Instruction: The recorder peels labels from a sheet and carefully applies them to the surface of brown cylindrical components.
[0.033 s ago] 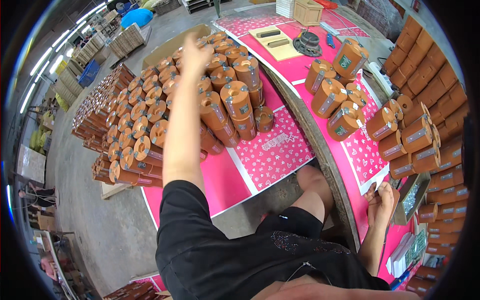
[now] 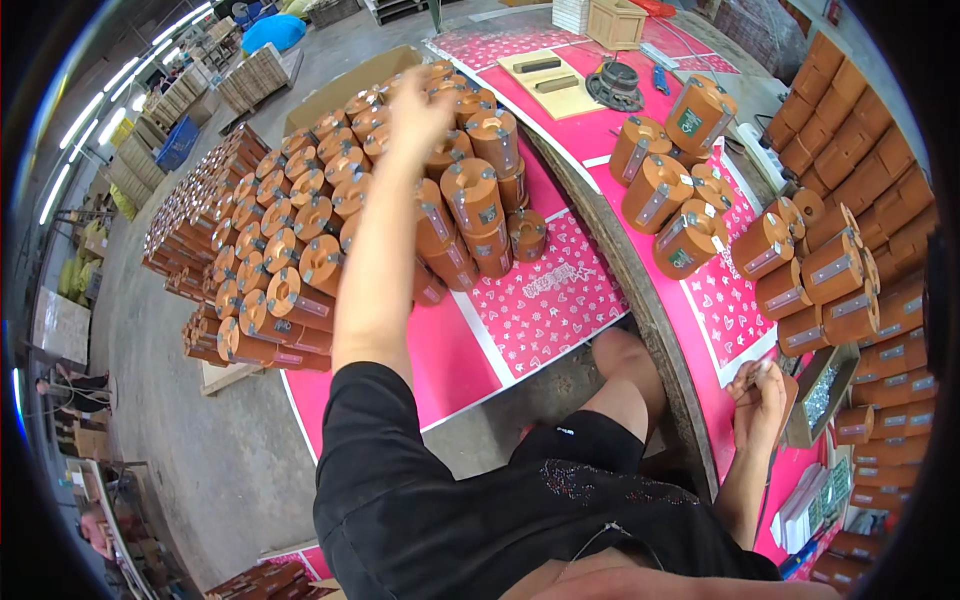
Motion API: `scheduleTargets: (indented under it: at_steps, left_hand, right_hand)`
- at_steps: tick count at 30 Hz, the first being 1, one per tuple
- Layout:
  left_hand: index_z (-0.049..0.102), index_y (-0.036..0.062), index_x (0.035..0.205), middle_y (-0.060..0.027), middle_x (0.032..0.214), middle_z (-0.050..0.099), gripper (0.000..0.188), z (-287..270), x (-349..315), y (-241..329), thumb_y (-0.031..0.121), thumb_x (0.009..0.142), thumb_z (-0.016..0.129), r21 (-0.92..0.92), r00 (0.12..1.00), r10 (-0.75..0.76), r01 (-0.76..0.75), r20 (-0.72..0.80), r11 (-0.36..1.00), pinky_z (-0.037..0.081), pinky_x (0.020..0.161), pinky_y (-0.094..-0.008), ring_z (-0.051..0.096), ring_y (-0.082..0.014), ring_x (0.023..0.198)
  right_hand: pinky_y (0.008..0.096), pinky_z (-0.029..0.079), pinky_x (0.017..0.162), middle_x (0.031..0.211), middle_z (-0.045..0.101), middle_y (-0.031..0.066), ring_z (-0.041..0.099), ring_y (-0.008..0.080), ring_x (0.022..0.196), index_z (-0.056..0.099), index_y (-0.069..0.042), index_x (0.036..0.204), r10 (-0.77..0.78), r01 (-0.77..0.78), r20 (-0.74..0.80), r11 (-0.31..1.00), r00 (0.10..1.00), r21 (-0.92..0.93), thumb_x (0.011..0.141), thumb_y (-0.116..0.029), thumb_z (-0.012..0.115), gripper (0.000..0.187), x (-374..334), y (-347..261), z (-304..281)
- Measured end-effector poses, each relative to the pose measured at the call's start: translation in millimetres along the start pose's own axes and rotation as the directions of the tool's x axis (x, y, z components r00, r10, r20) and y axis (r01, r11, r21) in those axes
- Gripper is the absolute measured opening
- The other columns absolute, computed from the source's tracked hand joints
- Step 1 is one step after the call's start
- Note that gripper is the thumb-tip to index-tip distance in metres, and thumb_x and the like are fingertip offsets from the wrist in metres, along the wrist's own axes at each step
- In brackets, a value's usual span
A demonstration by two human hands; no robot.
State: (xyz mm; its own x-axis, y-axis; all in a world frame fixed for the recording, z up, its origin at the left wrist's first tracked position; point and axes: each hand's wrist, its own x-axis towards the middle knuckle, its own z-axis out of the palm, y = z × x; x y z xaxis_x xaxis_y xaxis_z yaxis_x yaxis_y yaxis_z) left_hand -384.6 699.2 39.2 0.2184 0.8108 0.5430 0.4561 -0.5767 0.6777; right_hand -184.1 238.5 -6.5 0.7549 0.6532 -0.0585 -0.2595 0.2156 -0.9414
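Observation:
My left hand [image 2: 420,118] is stretched out over the far part of a big group of orange-brown cylinders [image 2: 472,190], some stacked. Its fingers are spread and slightly blurred, with nothing seen in them. The cylinders have a round hole in the top and metal strips or labels on the side. My right hand [image 2: 758,400] is low at the right, beside the corner of a pink patterned sheet [image 2: 735,310]. Its fingertips are pinched together; what they hold, if anything, is too small to make out.
Several more cylinders [image 2: 690,240] stand on the right-hand table, with others piled along the right edge. A tray of small metal parts [image 2: 822,395] lies beside my right hand. Farther off are a round black speaker [image 2: 614,86], a board with dark bars [image 2: 548,80] and a wooden box [image 2: 612,24].
My left hand has moved a little to the right over the cylinders. My right hand has stayed almost in place, with its fingers shifted slightly.

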Motion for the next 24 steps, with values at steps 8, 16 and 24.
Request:
scheduleTargets:
  at_steps: [8, 16, 24]
  left_hand:
    - [0.059, -0.0024, 0.08, -0.0053, 0.07, 0.061, 0.009, -2.3, -204.5, 172.6, 0.006, 0.078, 0.06, -0.657, 0.592, 0.353, 0.436, 0.724, 0.615, 0.046, 0.059, -0.02, 0.058, -0.0085, 0.064]
    - [0.057, -0.0034, 0.092, -0.0056, 0.082, 0.06, 0.027, 62.2, -283.4, 229.4, 0.022, 0.085, 0.055, -0.509, 0.45, 0.239, 0.786, 0.86, 0.352, 0.047, 0.065, -0.0221, 0.057, -0.0095, 0.072]
    - [0.055, -0.0005, 0.096, -0.0077, 0.082, 0.059, 0.03, 68.3, -314.0, 255.4, 0.028, 0.086, 0.052, -0.437, 0.351, 0.299, 0.848, 0.887, 0.299, 0.048, 0.062, -0.0236, 0.057, -0.0114, 0.069]
  right_hand:
    - [0.0223, 0.04, 0.061, 0.073, 0.054, 0.003, 0.051, 0.0097, 0.066, 0.053, 0.0, 0.079, -0.361, 0.292, -0.038, 0.808, 0.932, -0.511, 0.08, -0.008, 0.051, 0.008, 5.6, -4.6, -0.7]
    - [0.0331, 0.048, 0.062, 0.078, 0.058, 0.0116, 0.058, 0.0254, 0.072, 0.053, -0.002, 0.076, -0.731, 0.629, 0.355, 0.128, 0.582, -0.767, 0.066, 0.0, 0.058, 0.011, -19.2, -20.3, 7.7]
    - [0.032, 0.048, 0.06, 0.085, 0.058, 0.0077, 0.056, 0.0239, 0.075, 0.052, -0.002, 0.073, -0.756, 0.654, 0.423, 0.009, 0.5, -0.756, 0.062, 0.0, 0.057, 0.013, -66.3, -23.5, -20.0]
